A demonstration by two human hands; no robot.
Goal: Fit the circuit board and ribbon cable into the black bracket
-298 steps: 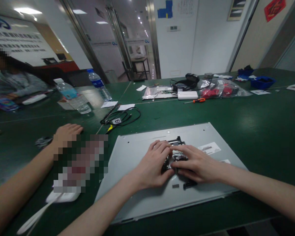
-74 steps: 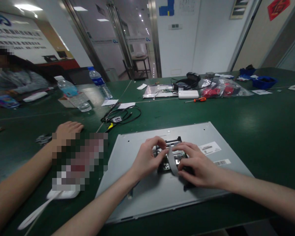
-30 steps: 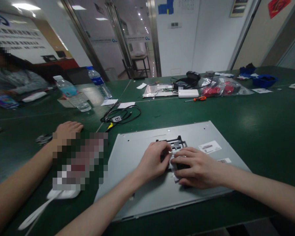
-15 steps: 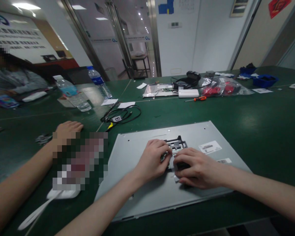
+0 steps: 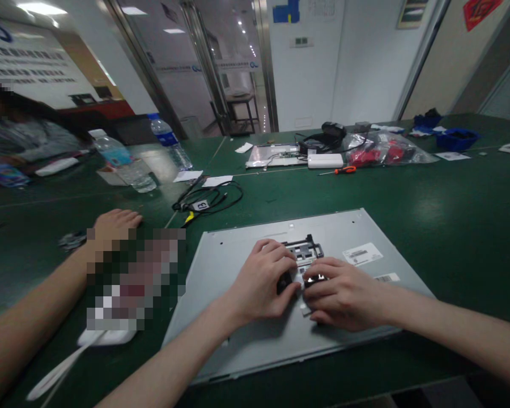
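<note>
A large flat silver metal panel [image 5: 233, 272] lies on the green table in front of me. At its middle is a black slotted bracket [image 5: 308, 249], partly covered by my fingers. My left hand [image 5: 267, 277] is curled with thumb and fingertips around a small dark part [image 5: 284, 281] beside the bracket. From the right, my right hand [image 5: 346, 292] bends its fingers over a shiny black piece [image 5: 317, 279]. Whether these dark bits belong to one component is hidden by the fingers. A pale tab [image 5: 306, 310] shows under the right fingertips.
Another person's hand [image 5: 117, 224] rests left of the panel, near a white cord [image 5: 59, 371] and a blurred-out object. Beyond lie a coiled black cable [image 5: 212, 198], water bottles [image 5: 170, 141], an orange-handled screwdriver [image 5: 344, 170] and a clear plastic bag [image 5: 391, 150]. Someone sits at far left.
My fingers have shifted slightly around the dark parts; more of the shiny black piece shows under the right hand. The panel stays in place.
</note>
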